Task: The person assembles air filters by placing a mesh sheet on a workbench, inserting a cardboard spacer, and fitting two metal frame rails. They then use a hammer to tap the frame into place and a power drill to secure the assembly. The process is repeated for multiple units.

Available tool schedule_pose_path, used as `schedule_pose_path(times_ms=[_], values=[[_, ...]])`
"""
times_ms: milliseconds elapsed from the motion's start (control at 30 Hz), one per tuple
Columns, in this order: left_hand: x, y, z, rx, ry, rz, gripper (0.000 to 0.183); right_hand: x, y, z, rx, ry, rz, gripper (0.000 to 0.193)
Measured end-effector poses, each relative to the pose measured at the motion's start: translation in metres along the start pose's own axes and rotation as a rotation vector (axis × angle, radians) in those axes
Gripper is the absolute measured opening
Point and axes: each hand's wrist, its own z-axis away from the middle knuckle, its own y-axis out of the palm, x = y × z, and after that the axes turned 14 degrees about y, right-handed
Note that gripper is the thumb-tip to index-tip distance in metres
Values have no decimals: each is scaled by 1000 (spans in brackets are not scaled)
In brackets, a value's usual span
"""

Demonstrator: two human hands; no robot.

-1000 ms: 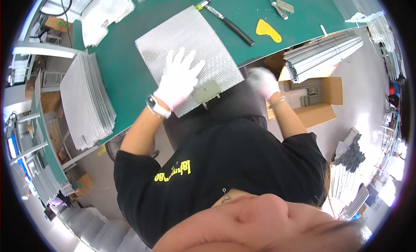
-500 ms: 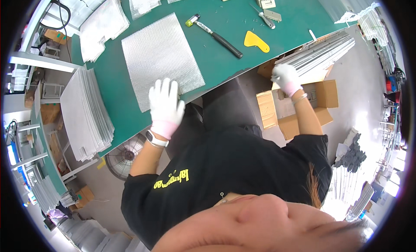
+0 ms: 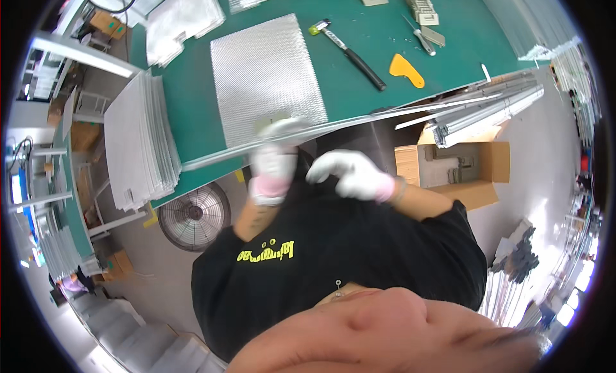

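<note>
A long, thin silver-white metal strip (image 3: 359,118) runs slantwise along the near edge of the table, with its right end by the stack of strips. My left hand (image 3: 274,158), white-gloved and smeared by motion, is closed over this strip near its left part. A small beige flat piece (image 3: 272,123) shows by its fingertips; whether it is held cannot be made out. My right hand (image 3: 353,175), also gloved, is close to my body with fingers half bent and apart, nothing visible in them. Beyond the strip lies a silver mesh-textured sheet (image 3: 266,78) on the green table.
On the green table (image 3: 350,94) lie a hammer (image 3: 353,59), a yellow scraper (image 3: 405,70), a screwdriver (image 3: 420,36) and beige brackets (image 3: 420,6). Stacked sheets (image 3: 138,139) stand left. Right are more metal strips (image 3: 491,107) above an open carton (image 3: 494,161). A fan (image 3: 194,216) stands below.
A long metal strip now lies across the table's near edge. My right hand has come left from the strip stack toward my body; my left hand has left the mesh sheet for the strip.
</note>
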Motion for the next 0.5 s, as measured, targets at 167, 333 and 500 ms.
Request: schedule_pose_path(times_ms=[167,333,500], values=[[-169,-104,7,-30,661,-66,78,-13,-80,47,-701,-85,-1279,51],[-174,-89,40,-213,73,-941,89,-1,-211,111,-592,-705,-857,39],[-68,-72,40,73,-261,-602,66,68,-214,15,-556,-632,-749,20]])
